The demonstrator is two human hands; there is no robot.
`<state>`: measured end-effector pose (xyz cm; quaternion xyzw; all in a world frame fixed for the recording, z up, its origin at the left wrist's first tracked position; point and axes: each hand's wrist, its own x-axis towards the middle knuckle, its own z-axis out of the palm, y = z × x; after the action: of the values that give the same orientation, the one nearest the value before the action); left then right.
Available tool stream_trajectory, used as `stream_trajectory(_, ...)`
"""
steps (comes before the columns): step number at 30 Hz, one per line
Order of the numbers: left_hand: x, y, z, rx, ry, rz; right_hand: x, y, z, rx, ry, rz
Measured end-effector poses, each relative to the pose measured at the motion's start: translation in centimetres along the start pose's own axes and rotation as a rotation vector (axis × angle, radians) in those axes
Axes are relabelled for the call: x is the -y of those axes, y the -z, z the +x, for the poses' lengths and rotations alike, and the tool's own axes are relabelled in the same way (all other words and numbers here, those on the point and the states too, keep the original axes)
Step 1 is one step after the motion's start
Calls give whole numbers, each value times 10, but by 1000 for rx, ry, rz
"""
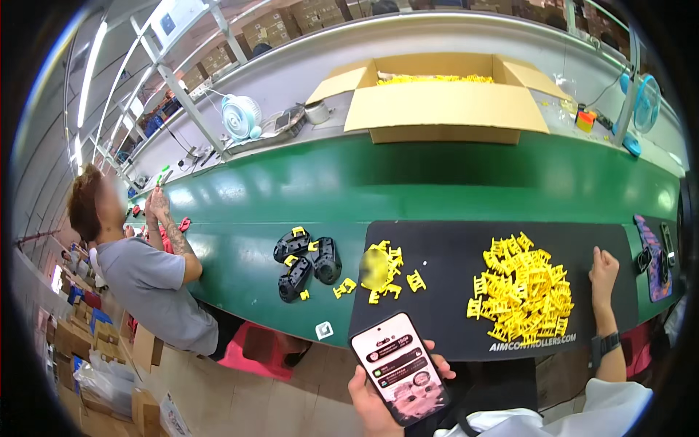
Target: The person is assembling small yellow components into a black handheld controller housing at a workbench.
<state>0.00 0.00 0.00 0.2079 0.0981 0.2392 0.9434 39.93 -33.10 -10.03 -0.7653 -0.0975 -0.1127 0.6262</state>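
Observation:
My left hand (370, 404) is wrapped round a smartphone (400, 368) with a lit screen, held in front of the mat's near edge. My right hand (603, 271) rests as a fist on the right part of the black mat (444, 309), with nothing showing in it. Beside it, to the left, lies a big heap of small yellow plastic parts (523, 291). A smaller cluster of the same yellow parts (394, 264) sits at the mat's left side, partly blurred. Several black plastic shells (327, 261) with yellow pieces on them lie on the green table farther left.
An open cardboard box (444, 109) of yellow parts stands at the back. Fans (241, 116) stand at both ends of the shelf. A multicoloured strip-like object (653, 258) lies right of the mat. A co-worker (149, 269) works at left, near a red stool (258, 352).

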Motion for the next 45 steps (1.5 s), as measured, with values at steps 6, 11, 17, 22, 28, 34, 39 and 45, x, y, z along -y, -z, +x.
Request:
stream_trajectory(6,0,-22,11,41,-170,-72,45,-36,-14,50,-9,35)
stream_trajectory(11,31,-50,36,-248,-14,54,75,-41,-17,74,-21,64)
stream_trajectory(17,78,-66,52,44,142,3,77,-45,-11,82,105,-27)
stream_trajectory(22,93,-73,40,159,262,37,56,-23,-18,-4,126,-29)
stream_trajectory(28,65,-31,8,251,424,100,66,13,-82,179,-73,108)
stream_trajectory(34,54,50,-50,395,1,1245,80,52,-134,218,125,-179)
stream_trajectory(39,91,107,-71,299,-51,1629,85,34,-115,250,184,-286)
stream_trajectory(45,103,101,-67,375,-14,1685,66,30,-61,208,220,-280)
